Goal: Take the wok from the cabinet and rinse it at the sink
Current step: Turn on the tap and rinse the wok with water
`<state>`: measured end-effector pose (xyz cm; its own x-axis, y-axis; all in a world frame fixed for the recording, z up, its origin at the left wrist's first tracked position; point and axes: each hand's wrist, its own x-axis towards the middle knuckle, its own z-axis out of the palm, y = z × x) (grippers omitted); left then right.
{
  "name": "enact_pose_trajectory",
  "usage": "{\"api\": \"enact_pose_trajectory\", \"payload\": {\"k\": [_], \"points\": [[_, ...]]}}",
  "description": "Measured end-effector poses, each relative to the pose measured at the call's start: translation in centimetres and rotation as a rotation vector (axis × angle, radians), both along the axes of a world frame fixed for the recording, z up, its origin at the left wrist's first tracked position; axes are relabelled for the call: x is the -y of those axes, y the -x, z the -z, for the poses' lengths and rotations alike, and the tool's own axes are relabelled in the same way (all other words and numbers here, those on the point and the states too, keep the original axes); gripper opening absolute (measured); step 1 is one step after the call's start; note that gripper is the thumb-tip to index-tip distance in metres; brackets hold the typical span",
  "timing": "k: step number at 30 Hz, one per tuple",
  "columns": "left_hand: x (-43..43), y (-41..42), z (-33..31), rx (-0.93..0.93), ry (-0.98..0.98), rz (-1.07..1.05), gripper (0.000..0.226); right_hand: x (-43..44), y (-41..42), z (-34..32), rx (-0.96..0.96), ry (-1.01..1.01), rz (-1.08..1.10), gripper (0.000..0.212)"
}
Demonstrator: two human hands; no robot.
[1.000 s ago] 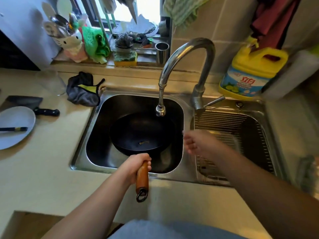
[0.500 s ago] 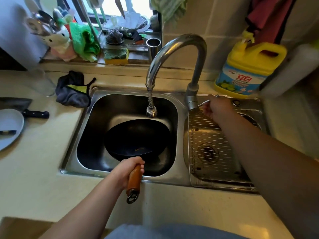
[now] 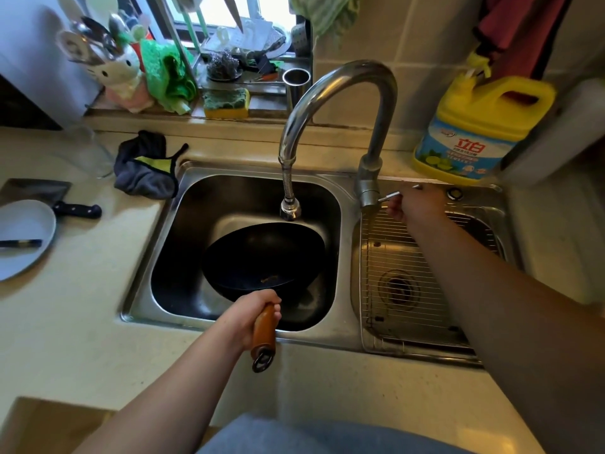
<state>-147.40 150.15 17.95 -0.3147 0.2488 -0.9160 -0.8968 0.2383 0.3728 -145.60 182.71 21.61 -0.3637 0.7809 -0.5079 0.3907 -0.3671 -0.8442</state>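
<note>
The wok is sitting in the sink, under the faucet. Left of the sink, a cloth and a plate are lying on the worktop; a jug is standing behind the sink, to its right.

"立白" on yellow detergent jug

right hand — now on tap lever

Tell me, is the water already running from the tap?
Not running, it seems: no stream shows below the tap's nozzle above the wok. The right hand holds the lever.
</note>
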Motion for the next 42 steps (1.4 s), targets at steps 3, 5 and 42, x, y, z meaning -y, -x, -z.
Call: {"api": "enact_pose_trajectory", "payload": {"k": [3,5,42], "points": [[-0.3,-0.2,0.1,-0.009,0.002,0.004,0.014,0.1,-0.1,0.2,-0.002,-0.011,0.013,0.006],[-0.4,-0.1,0.0,-0.017,0.005,0.009,0.013,0.2,-0.3,0.4,-0.003,-0.008,0.011,0.002],[-3.7,-2.7,3.2,-0.055,-0.117,0.012,0.023,21.1,-8.2,-0.5,0.322,0.714,-0.546,0.005]]}}
